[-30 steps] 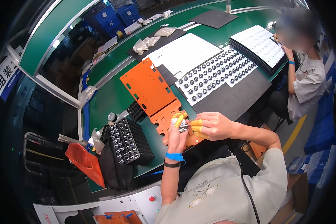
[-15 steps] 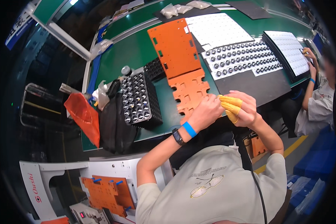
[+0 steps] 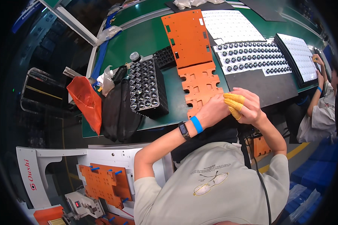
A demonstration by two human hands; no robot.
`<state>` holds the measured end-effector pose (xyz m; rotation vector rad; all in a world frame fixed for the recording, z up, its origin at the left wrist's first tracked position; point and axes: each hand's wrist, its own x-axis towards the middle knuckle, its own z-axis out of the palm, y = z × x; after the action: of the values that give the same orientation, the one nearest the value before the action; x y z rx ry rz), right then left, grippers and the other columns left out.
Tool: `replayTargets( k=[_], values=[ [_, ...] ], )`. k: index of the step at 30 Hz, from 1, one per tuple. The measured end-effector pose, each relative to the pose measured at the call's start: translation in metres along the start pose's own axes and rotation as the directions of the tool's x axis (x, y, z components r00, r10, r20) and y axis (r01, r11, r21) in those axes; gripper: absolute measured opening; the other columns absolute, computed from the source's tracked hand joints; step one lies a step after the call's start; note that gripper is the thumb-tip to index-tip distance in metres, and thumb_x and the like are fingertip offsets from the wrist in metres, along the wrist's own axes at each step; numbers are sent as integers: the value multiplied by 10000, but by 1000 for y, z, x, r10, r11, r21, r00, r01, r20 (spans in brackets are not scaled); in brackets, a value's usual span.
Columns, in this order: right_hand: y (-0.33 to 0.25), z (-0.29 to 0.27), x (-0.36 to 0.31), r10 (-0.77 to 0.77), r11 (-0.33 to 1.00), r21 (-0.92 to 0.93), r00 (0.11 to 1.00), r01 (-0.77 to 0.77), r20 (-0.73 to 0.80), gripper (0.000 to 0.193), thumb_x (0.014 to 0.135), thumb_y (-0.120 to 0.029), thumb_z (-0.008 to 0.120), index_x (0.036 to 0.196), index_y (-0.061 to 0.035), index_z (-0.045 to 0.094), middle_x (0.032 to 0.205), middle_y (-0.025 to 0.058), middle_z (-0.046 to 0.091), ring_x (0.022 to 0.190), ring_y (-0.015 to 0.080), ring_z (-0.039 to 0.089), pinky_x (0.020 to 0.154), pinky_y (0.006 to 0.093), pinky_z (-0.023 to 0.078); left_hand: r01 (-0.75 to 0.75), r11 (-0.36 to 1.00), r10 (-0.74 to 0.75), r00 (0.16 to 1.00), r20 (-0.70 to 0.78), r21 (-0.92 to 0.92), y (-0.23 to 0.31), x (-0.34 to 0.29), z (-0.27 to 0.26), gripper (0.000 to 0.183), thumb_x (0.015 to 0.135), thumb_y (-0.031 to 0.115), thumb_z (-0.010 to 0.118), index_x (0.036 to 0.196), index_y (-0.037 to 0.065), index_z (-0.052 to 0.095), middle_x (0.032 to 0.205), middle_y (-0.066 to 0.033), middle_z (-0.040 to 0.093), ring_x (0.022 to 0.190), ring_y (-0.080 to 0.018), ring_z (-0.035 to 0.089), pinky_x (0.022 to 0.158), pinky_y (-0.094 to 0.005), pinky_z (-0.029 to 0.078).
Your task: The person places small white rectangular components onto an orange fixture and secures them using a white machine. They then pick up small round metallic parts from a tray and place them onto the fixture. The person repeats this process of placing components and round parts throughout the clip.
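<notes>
My left hand, with a blue band and a dark watch on its wrist, is closed at the near end of an orange slotted board. Against its fingertips press those of my right hand, whose fingers are curled. Yellow finger covers sit on some of the right fingers. Anything pinched between the hands is hidden. Beyond the slotted board lies a flat orange plate. To their right, a white sheet carries rows of black round parts.
Left on the green table stands a black rack of round cells, beside a black bag and an orange bag. A co-worker's hands work at a white panel stack on the right. A machine stands at lower left.
The table and everything on it have shifted up and to the right in the view. My hands stay together, and the left one has turned so its fingers are more hidden.
</notes>
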<state>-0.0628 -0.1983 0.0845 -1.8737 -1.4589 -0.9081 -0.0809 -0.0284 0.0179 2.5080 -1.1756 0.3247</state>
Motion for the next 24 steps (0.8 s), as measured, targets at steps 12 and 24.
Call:
replayTargets(
  k=[12,24],
  values=[
    [-4,10,-7,1,999,46,1000,0,-22,198,689,-37,747,873,5,685,940,133,713,825,312,702,801,438,589,-207,-798,-472,798,375,-565,23,-45,-22,347,1014,300,460,1228,39,539,1062,-78,602,819,-191,530,670,-295,441],
    [-14,135,106,322,768,507,920,-391,223,226,795,-106,766,987,-22,683,1023,132,663,961,314,636,843,385,518,-605,-754,-656,685,316,-254,15,-115,-2,314,1005,277,513,1222,55,555,1128,-117,579,930,-235,540,766,-334,483]
  ],
)
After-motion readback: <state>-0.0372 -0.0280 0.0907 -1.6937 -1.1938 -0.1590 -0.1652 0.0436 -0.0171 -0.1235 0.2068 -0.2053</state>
